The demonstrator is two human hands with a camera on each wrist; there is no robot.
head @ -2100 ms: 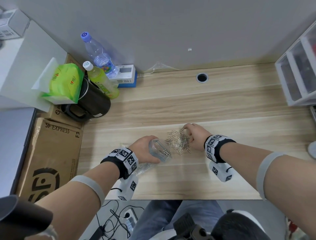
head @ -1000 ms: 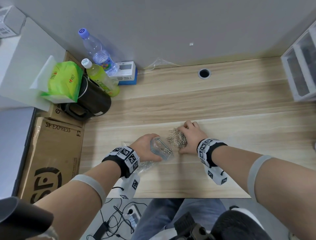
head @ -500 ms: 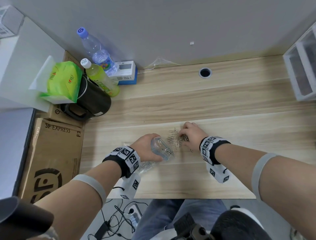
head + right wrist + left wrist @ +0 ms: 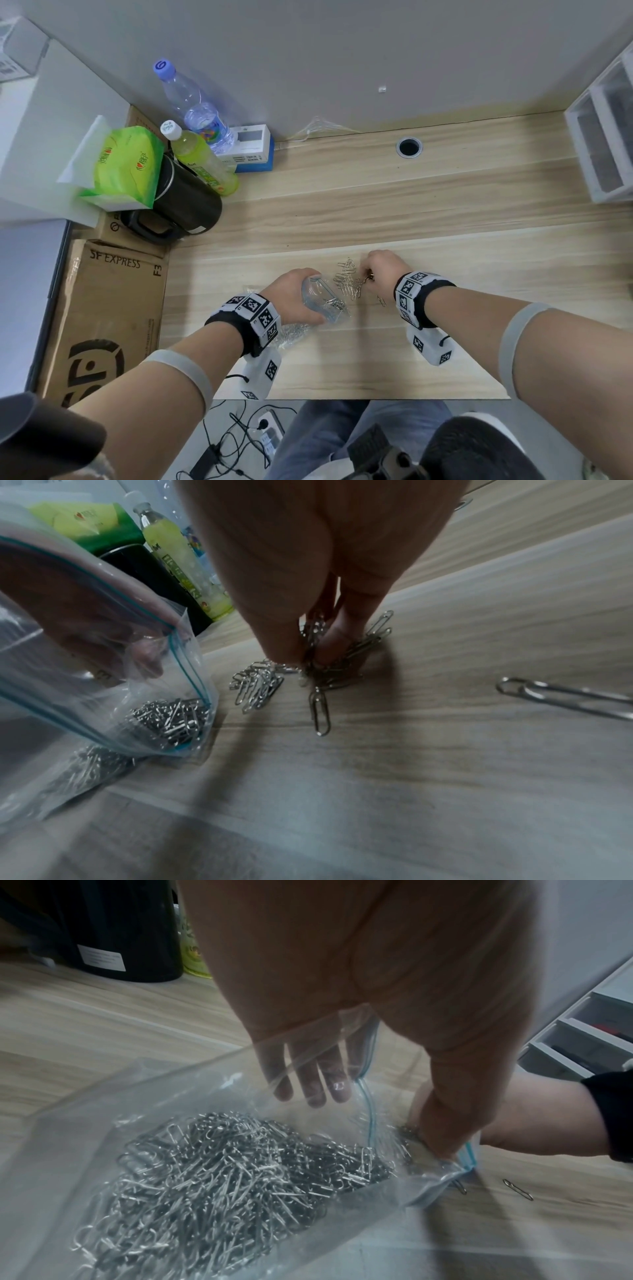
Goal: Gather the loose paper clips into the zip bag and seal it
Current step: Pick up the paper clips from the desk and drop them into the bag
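Right hand (image 4: 382,270) pinches paper clips (image 4: 329,666); left hand (image 4: 291,299) grips zip bag (image 4: 219,1172) mouth beside them

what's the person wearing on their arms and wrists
Both arms are bare. Each wrist carries a black band ringed with white blocks printed with black square markers, and a white marker-covered camera box hangs beneath it; the right wrist has the same set. A pale grey band circles each forearm.
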